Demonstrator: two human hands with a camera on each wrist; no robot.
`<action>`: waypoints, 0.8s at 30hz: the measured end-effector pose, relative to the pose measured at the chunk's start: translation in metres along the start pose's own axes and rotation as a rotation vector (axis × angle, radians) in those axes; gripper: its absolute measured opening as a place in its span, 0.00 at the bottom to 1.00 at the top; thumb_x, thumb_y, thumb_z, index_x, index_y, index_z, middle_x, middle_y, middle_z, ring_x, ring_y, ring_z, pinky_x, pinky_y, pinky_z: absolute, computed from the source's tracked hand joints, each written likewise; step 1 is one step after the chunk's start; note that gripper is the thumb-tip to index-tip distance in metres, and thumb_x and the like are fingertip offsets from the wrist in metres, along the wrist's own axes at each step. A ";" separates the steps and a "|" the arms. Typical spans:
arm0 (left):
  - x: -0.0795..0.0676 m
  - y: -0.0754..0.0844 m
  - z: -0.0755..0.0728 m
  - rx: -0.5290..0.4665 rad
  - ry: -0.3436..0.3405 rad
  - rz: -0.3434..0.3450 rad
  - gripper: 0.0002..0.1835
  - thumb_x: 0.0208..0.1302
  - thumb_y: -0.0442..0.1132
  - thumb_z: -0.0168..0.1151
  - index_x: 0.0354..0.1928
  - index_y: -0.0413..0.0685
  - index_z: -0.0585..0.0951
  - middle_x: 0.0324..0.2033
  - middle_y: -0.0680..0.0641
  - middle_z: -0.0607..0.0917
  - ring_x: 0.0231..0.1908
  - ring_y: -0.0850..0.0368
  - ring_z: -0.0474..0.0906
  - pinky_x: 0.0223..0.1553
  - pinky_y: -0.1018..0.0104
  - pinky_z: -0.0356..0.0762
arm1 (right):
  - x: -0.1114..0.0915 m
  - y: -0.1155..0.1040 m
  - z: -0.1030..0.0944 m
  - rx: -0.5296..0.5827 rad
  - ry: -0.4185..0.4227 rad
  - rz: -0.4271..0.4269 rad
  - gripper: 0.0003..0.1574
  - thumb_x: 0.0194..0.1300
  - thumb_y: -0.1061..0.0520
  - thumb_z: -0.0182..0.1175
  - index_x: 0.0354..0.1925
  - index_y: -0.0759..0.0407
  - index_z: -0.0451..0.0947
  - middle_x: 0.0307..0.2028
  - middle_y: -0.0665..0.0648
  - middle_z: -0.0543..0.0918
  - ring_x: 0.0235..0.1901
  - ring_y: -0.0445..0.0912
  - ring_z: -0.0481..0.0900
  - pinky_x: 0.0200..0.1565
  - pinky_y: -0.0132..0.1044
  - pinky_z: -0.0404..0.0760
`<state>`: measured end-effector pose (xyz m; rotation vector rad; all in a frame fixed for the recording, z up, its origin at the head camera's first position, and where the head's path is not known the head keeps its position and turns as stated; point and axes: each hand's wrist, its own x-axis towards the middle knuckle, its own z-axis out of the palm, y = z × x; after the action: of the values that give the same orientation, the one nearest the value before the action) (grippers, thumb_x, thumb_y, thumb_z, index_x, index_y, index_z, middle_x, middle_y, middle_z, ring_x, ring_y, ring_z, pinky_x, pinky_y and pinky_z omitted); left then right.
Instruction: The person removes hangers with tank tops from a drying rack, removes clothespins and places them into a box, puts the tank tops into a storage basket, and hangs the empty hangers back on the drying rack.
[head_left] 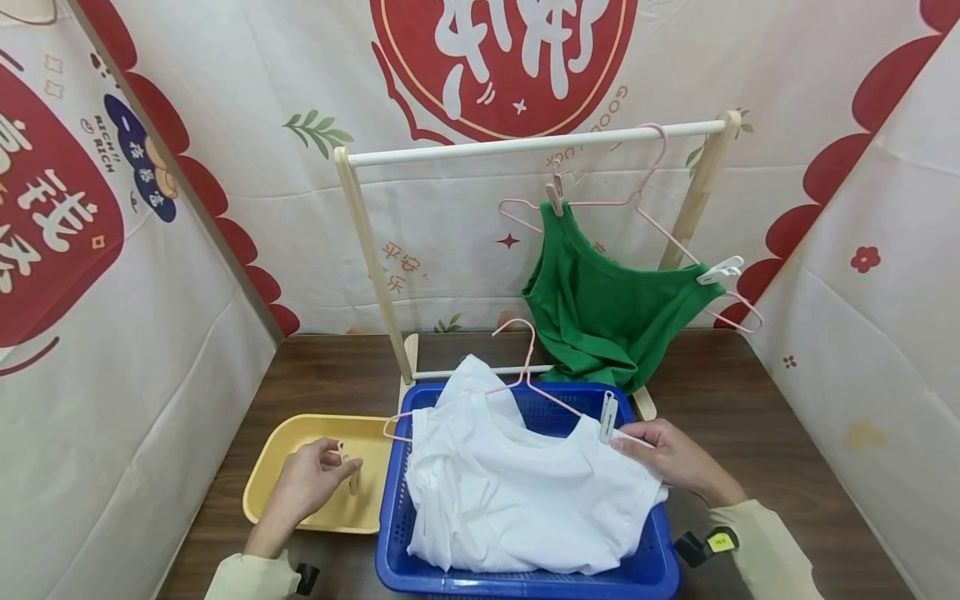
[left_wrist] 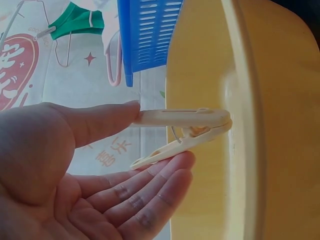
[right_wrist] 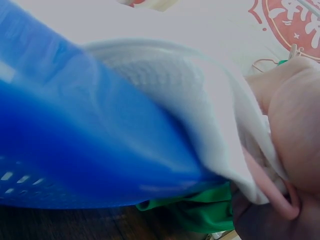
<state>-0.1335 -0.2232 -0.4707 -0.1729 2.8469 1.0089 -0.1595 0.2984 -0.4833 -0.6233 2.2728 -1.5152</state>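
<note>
The left hand (head_left: 311,483) is over the yellow tray (head_left: 292,442), pinching a cream clothespin (left_wrist: 185,118) between thumb and fingertips. From the wrist, I see the thumb on one arm of the peg and the fingers beneath the other. The right hand (head_left: 671,454) grips one shoulder of a white top (head_left: 525,492), and a rounded end of the pink hanger (head_left: 555,400) pokes out against that hand. The white top lies in folds across the blue basket (head_left: 388,533), its hanger's hook standing above the neckline and the other end sticking out past the opposite shoulder. A white peg (head_left: 608,417) is clipped on the top, right beside the right hand's fingertips.

Behind the basket stands a rack with a white rail (head_left: 465,152) and wooden legs (head_left: 367,250). A green top (head_left: 611,308) hangs from it on a second pink hanger (head_left: 667,237), fastened by a pinkish peg (head_left: 555,198) at one shoulder and a pale peg (head_left: 720,271) at the other. The tray sits just beside the basket on the dark wooden surface (head_left: 757,433), with printed cloth (head_left: 450,225) rising behind everything.
</note>
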 end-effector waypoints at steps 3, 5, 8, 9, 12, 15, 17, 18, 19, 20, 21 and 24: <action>0.000 0.000 0.000 0.003 -0.010 0.002 0.30 0.59 0.49 0.71 0.52 0.29 0.78 0.38 0.38 0.87 0.41 0.43 0.85 0.38 0.51 0.83 | 0.000 0.000 0.000 0.003 -0.003 -0.001 0.15 0.76 0.60 0.50 0.49 0.70 0.80 0.26 0.53 0.87 0.23 0.49 0.86 0.24 0.39 0.83; 0.001 0.000 0.000 0.013 -0.020 0.005 0.30 0.59 0.50 0.71 0.52 0.29 0.78 0.38 0.39 0.87 0.41 0.43 0.85 0.39 0.51 0.83 | 0.000 0.000 0.000 0.007 -0.005 0.001 0.16 0.76 0.60 0.50 0.49 0.70 0.80 0.27 0.53 0.87 0.23 0.49 0.87 0.24 0.39 0.83; 0.001 0.002 0.000 0.025 -0.029 0.017 0.31 0.61 0.52 0.70 0.53 0.30 0.78 0.39 0.39 0.87 0.42 0.43 0.85 0.40 0.51 0.82 | 0.000 -0.001 -0.001 0.012 -0.004 0.009 0.16 0.76 0.60 0.50 0.49 0.71 0.79 0.27 0.53 0.87 0.23 0.49 0.87 0.25 0.39 0.83; 0.001 0.003 0.000 0.025 -0.027 0.023 0.31 0.62 0.52 0.69 0.54 0.30 0.78 0.40 0.39 0.87 0.42 0.43 0.85 0.41 0.50 0.82 | 0.000 0.000 -0.001 0.013 -0.003 0.012 0.16 0.76 0.60 0.50 0.49 0.71 0.79 0.27 0.53 0.87 0.23 0.49 0.87 0.25 0.39 0.83; 0.002 0.009 0.000 0.014 0.000 0.040 0.29 0.65 0.52 0.66 0.55 0.32 0.78 0.42 0.39 0.87 0.45 0.42 0.84 0.44 0.48 0.81 | 0.000 -0.001 -0.001 0.012 0.001 0.023 0.17 0.76 0.59 0.51 0.49 0.71 0.79 0.27 0.53 0.87 0.23 0.49 0.87 0.25 0.39 0.83; 0.001 0.017 0.000 0.001 0.050 0.060 0.25 0.67 0.49 0.64 0.56 0.34 0.78 0.44 0.37 0.86 0.47 0.41 0.84 0.46 0.47 0.81 | 0.000 -0.001 -0.001 0.014 -0.001 0.023 0.17 0.76 0.59 0.51 0.49 0.71 0.79 0.27 0.53 0.88 0.24 0.50 0.87 0.25 0.40 0.83; 0.000 0.024 0.000 -0.012 0.080 0.078 0.23 0.68 0.46 0.63 0.56 0.35 0.78 0.46 0.36 0.86 0.49 0.40 0.83 0.48 0.47 0.81 | 0.000 0.000 -0.001 0.022 -0.006 0.019 0.17 0.77 0.59 0.50 0.50 0.70 0.79 0.28 0.54 0.88 0.24 0.50 0.87 0.26 0.40 0.84; 0.001 0.027 -0.001 -0.018 0.091 0.085 0.22 0.68 0.46 0.63 0.56 0.35 0.78 0.47 0.36 0.85 0.49 0.40 0.82 0.48 0.47 0.81 | 0.000 0.001 -0.001 0.024 -0.009 0.016 0.17 0.77 0.59 0.50 0.50 0.70 0.79 0.28 0.54 0.88 0.24 0.50 0.87 0.26 0.40 0.84; 0.001 0.030 -0.001 -0.028 0.098 0.091 0.22 0.68 0.45 0.63 0.56 0.36 0.78 0.49 0.36 0.85 0.51 0.40 0.82 0.49 0.48 0.81 | 0.000 0.001 -0.001 0.029 -0.012 0.014 0.17 0.77 0.59 0.50 0.50 0.70 0.79 0.28 0.54 0.88 0.24 0.50 0.87 0.26 0.41 0.84; 0.001 0.034 -0.001 -0.036 0.104 0.098 0.22 0.68 0.45 0.63 0.56 0.36 0.78 0.50 0.36 0.84 0.51 0.40 0.81 0.50 0.48 0.81 | 0.000 0.001 -0.001 0.030 -0.015 0.012 0.16 0.77 0.59 0.50 0.50 0.70 0.79 0.28 0.54 0.88 0.24 0.50 0.87 0.26 0.41 0.84; 0.002 0.037 -0.001 -0.045 0.109 0.107 0.21 0.69 0.44 0.63 0.56 0.36 0.78 0.51 0.36 0.84 0.52 0.40 0.81 0.50 0.48 0.81 | 0.000 0.002 -0.001 0.031 -0.017 0.010 0.16 0.77 0.59 0.50 0.50 0.70 0.79 0.28 0.54 0.88 0.24 0.50 0.87 0.26 0.41 0.84; 0.003 0.046 -0.001 -0.057 0.124 0.137 0.21 0.68 0.43 0.63 0.57 0.38 0.77 0.53 0.36 0.83 0.55 0.40 0.79 0.53 0.47 0.79 | -0.001 0.002 -0.001 0.030 -0.017 0.004 0.16 0.77 0.60 0.49 0.50 0.70 0.79 0.28 0.54 0.88 0.24 0.50 0.87 0.26 0.41 0.84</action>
<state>-0.1435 -0.1886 -0.4418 -0.0478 2.9779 1.1438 -0.1600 0.3003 -0.4850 -0.6212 2.2333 -1.5333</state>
